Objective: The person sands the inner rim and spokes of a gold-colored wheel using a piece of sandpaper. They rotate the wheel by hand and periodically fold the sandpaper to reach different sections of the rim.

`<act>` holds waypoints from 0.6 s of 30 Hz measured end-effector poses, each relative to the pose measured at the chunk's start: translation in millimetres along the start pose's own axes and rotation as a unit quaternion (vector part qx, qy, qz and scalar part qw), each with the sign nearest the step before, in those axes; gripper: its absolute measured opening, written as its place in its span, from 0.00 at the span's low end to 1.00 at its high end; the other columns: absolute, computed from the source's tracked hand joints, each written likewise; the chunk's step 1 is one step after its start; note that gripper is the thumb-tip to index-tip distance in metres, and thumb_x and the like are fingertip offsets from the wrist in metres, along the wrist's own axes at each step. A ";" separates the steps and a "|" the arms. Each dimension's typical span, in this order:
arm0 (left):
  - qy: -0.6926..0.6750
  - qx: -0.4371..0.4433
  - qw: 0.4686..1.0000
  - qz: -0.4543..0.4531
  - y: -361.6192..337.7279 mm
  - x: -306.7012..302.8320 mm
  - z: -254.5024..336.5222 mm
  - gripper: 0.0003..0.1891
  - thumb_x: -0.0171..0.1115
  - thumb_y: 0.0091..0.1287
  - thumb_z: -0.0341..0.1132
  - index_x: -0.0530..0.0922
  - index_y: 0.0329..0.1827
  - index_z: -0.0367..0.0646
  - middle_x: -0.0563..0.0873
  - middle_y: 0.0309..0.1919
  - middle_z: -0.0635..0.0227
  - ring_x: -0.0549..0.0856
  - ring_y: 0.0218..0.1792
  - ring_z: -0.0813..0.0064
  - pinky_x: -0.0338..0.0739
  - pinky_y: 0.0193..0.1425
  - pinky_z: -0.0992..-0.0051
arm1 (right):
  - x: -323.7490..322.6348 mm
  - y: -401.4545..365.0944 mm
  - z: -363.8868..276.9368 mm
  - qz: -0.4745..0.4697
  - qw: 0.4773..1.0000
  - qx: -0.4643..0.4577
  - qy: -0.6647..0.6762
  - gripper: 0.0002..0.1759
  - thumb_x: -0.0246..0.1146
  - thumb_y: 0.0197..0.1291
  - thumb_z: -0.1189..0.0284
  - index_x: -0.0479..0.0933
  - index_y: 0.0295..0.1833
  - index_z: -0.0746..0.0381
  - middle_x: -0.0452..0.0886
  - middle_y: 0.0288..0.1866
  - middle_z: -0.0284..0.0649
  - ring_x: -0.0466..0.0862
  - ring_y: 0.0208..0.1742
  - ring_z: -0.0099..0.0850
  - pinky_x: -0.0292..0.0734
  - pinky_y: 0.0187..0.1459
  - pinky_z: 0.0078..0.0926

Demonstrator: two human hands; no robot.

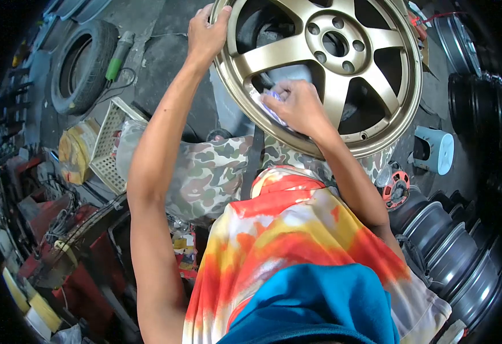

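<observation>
A gold alloy wheel rim (336,94) with several spokes and bolt holes leans tilted against my lap, over the camouflage trousers. My left hand (209,35) is closed around its outer lip at the upper left, thumb on the near side. Low on the left side of the wheel, my right hand (299,106) presses a small crumpled purple-and-white piece (274,103), like a rag, against the inner barrel beside a spoke. The fingers of that hand are slightly blurred and partly cover the piece.
A tyre (83,67) and a green-and-grey power tool (119,56) lie on the floor at left. Nearer stand a cream plastic basket (108,150) and a yellow roll (76,153). At right are a light blue stool (436,150), a red cord reel (397,189) and stacked wheel rims (451,243).
</observation>
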State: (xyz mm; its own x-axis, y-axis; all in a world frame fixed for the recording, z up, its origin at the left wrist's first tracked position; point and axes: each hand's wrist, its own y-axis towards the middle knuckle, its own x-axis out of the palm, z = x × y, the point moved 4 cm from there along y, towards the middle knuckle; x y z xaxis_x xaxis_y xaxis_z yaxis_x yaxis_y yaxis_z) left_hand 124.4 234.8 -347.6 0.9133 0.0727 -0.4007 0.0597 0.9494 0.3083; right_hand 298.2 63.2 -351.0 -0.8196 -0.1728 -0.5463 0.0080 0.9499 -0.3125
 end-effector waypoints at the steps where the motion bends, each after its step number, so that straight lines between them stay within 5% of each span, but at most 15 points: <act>1: -0.015 0.002 1.000 -0.012 1.1 0.1 -0.9 0.19 0.62 0.76 0.42 0.84 0.58 0.34 0.90 0.48 0.47 0.88 0.52 0.53 0.79 0.59 0.61 | 3.5 7.2 -0.6 0.048 0.998 -0.040 0.005 0.21 0.75 0.56 0.60 0.87 0.36 0.71 0.85 0.27 0.57 0.88 0.32 0.51 0.83 0.42 0.42; 2: -0.015 0.002 1.000 -0.013 -0.7 0.0 -0.6 0.19 0.62 0.76 0.42 0.84 0.58 0.34 0.90 0.48 0.47 0.88 0.52 0.53 0.79 0.59 0.61 | 3.5 9.1 -4.0 0.095 0.992 -0.080 0.010 0.21 0.75 0.57 0.60 0.87 0.36 0.71 0.85 0.27 0.57 0.88 0.32 0.51 0.83 0.43 0.43; 8: -0.001 0.016 1.000 0.006 -1.1 0.4 0.4 0.19 0.62 0.76 0.42 0.84 0.58 0.35 0.89 0.48 0.46 0.88 0.52 0.51 0.79 0.59 0.61 | -4.5 -5.8 -3.0 -0.004 0.999 0.010 -0.047 0.20 0.74 0.57 0.60 0.87 0.37 0.70 0.86 0.30 0.57 0.89 0.35 0.50 0.82 0.44 0.43; 10: -0.021 -0.009 1.000 -0.009 -2.2 0.9 0.6 0.19 0.62 0.76 0.42 0.84 0.59 0.35 0.89 0.50 0.46 0.88 0.53 0.51 0.79 0.59 0.62 | 0.1 4.2 -7.2 0.073 0.996 -0.044 -0.006 0.21 0.74 0.57 0.59 0.86 0.36 0.71 0.86 0.29 0.57 0.89 0.35 0.51 0.82 0.44 0.43; 13: -0.042 -0.019 0.999 -0.005 0.6 1.2 -2.7 0.18 0.62 0.76 0.41 0.84 0.58 0.35 0.89 0.50 0.47 0.88 0.52 0.51 0.79 0.58 0.62 | -1.0 3.3 -6.4 0.054 0.998 -0.025 -0.004 0.22 0.74 0.58 0.59 0.86 0.36 0.71 0.85 0.29 0.57 0.88 0.36 0.52 0.82 0.44 0.44; 15: 0.030 0.041 0.999 0.016 0.5 0.3 -1.9 0.17 0.62 0.76 0.40 0.84 0.57 0.35 0.89 0.49 0.47 0.88 0.51 0.51 0.79 0.58 0.62 | -2.7 0.7 -2.9 0.024 1.000 0.005 -0.019 0.21 0.74 0.58 0.59 0.86 0.36 0.71 0.85 0.29 0.58 0.88 0.36 0.52 0.82 0.44 0.44; 17: 0.015 0.022 1.000 0.013 -1.3 0.4 -3.7 0.17 0.62 0.76 0.40 0.84 0.57 0.35 0.89 0.48 0.47 0.87 0.51 0.50 0.79 0.58 0.61 | -3.3 -4.1 -0.4 0.047 0.997 -0.046 -0.043 0.20 0.75 0.61 0.61 0.85 0.38 0.71 0.78 0.20 0.44 0.74 0.22 0.25 0.72 0.28 0.31; 18: 0.000 0.010 1.000 0.007 -1.0 0.9 -0.7 0.17 0.62 0.76 0.40 0.84 0.57 0.35 0.89 0.48 0.47 0.87 0.51 0.49 0.79 0.58 0.61 | -0.5 -1.2 -0.2 0.048 0.997 -0.045 -0.044 0.20 0.75 0.61 0.61 0.85 0.38 0.71 0.78 0.20 0.44 0.74 0.22 0.25 0.72 0.28 0.31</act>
State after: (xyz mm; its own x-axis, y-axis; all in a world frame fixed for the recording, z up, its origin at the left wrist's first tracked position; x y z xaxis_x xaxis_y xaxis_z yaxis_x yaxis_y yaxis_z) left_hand 124.9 234.1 -348.9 0.9137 0.0859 -0.3971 0.0551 0.9422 0.3306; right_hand 298.5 62.2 -350.2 -0.7643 -0.0974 -0.6374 0.0306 0.9819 -0.1868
